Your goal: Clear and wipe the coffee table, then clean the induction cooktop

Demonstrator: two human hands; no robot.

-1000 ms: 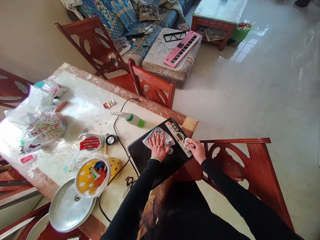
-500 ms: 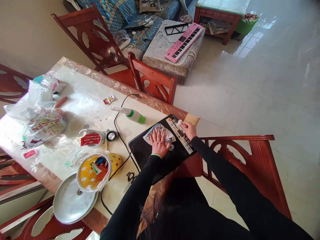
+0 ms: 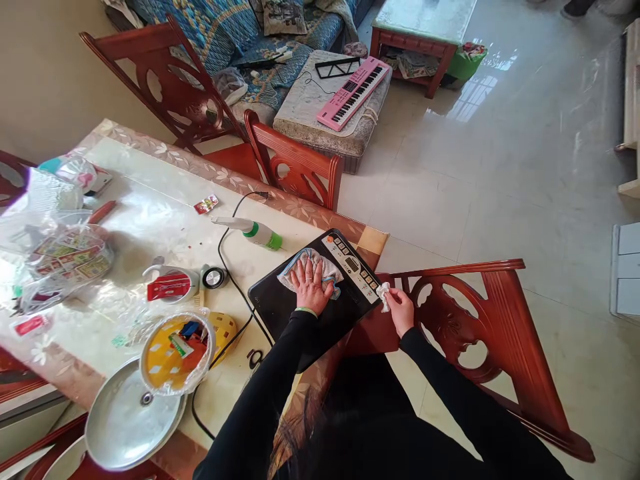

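Observation:
A black induction cooker [image 3: 275, 307] lies on the corner of the dining table, its control panel [image 3: 353, 264] facing the right side. Flat on a folded, blue-edged cloth [image 3: 331, 270], my left hand [image 3: 311, 288] presses down with fingers spread. My right hand [image 3: 402, 313] pinches a crumpled white tissue [image 3: 383, 293] just off the lower right corner of the panel. Beyond the cooker's left edge, a white and green spray bottle [image 3: 260, 233] rests on the table. A black power cord [image 3: 231, 277] curves along that same side.
Wooden chairs [image 3: 480, 320] stand around the table. On the left are a yellow basket [image 3: 223, 331], a metal lid [image 3: 120, 427], scissors [image 3: 255, 359], a white mug [image 3: 187, 283] and a plastic bag of packets [image 3: 75, 257]. A pink keyboard [image 3: 354, 93] lies farther back.
My right hand has moved with the tissue from the upper part of the control panel to beyond its lower right end. My left hand stays flat on the cloth. The view has shifted slightly.

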